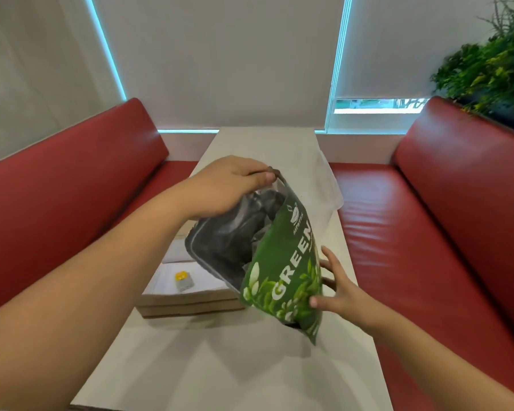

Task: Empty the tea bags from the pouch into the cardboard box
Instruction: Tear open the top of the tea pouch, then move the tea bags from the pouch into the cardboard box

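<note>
A green tea pouch [288, 271] with a silver inside is held tilted above the table, its open mouth facing left and down over the cardboard box [190, 307]. My left hand [229, 185] pinches the pouch's upper rim. My right hand [336, 289] grips the pouch's lower right side, thumb on the printed front. The open box lies flat on the table and is white inside. One tea bag [184, 280] with a yellow tag lies in it. I cannot make out the pouch's contents.
The narrow white table [220, 360] runs away from me between two red benches [80, 185] [428, 203]. A white cloth [318, 173] lies on the far part of the table. Green plants [493, 63] stand at the upper right.
</note>
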The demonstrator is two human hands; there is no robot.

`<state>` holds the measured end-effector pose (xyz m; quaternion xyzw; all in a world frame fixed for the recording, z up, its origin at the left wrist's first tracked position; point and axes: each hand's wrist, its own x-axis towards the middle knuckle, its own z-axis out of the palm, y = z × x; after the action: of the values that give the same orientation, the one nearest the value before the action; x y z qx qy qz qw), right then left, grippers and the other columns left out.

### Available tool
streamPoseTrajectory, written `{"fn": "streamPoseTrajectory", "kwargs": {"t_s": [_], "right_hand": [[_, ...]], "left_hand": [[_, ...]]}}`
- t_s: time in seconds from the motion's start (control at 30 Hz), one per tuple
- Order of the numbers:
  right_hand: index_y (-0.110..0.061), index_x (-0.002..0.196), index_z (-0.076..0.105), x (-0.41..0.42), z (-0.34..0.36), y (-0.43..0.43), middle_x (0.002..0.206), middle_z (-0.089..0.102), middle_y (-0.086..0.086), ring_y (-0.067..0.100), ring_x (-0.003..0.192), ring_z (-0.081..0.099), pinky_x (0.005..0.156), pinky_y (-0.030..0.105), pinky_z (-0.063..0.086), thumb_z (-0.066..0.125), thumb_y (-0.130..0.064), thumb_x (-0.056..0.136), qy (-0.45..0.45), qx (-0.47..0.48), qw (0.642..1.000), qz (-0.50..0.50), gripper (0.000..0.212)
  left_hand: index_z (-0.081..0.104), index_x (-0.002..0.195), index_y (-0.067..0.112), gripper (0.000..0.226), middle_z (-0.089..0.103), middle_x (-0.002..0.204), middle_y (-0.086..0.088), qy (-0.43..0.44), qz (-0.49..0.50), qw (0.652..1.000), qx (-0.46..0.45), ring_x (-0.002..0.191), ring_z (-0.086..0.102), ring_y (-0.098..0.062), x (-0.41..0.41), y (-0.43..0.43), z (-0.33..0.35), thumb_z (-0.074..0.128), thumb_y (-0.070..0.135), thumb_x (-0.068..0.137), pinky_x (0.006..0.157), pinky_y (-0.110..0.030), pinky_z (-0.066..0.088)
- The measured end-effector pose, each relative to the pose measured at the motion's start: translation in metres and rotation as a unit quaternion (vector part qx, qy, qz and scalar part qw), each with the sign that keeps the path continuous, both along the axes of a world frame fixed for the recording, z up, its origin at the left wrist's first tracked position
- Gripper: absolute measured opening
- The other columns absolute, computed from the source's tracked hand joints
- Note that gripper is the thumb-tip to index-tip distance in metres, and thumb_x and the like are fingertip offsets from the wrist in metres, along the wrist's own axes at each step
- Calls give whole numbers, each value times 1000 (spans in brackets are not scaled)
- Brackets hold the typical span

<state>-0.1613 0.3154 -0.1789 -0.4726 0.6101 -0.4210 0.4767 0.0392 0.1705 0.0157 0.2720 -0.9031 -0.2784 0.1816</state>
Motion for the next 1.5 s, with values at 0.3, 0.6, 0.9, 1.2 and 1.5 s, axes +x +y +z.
{"fn": "streamPoseTrajectory", "kwargs": {"t_s": [0.3, 0.6, 0.9, 1.2, 1.5], "right_hand": [[-20, 121, 61, 23, 21, -13, 110, 72, 11, 32, 94, 70, 68, 34, 57, 56, -56, 69, -316, 91, 933, -149, 63], [-21, 123, 58, 47, 57, -64, 111, 71, 14, 31, 90, 71, 70, 42, 59, 66, -39, 78, -256, -24, 948, -190, 50], [-16, 121, 55, 71, 82, -106, 105, 72, 10, 27, 87, 72, 62, 33, 58, 79, -33, 71, -82, -51, 966, -239, 58], [-30, 110, 58, 81, 127, -132, 96, 73, -1, 20, 81, 71, 38, 21, 43, 82, -47, 63, 120, -45, 961, -245, 56], [-29, 120, 52, 95, 171, -147, 103, 68, -2, 23, 85, 70, 46, 26, 48, 80, -49, 67, 238, -26, 947, -215, 64]], "left_hand": [[67, 112, 8, 28, 72, 107, -12, 210, 46, 960, 177, 100, 67, -28, 46, -39, 2, 49, 24, 97, 95, -41, 47], [78, 77, 19, 58, 75, 87, -7, 231, 118, 839, 478, 77, 73, -21, 112, -78, -20, 46, 67, 84, 75, -33, 53], [73, 100, 15, 51, 75, 100, -12, 213, 163, 775, 572, 85, 73, -25, 161, -108, -89, 51, 58, 86, 88, -41, 52], [66, 119, 13, 61, 67, 119, -17, 337, 109, 645, 677, 109, 63, -35, 153, -121, -156, 46, 61, 87, 96, -50, 47], [52, 134, 21, 64, 59, 132, -15, 393, 65, 579, 711, 120, 56, -37, 141, -128, -189, 50, 62, 84, 98, -56, 44]]}}
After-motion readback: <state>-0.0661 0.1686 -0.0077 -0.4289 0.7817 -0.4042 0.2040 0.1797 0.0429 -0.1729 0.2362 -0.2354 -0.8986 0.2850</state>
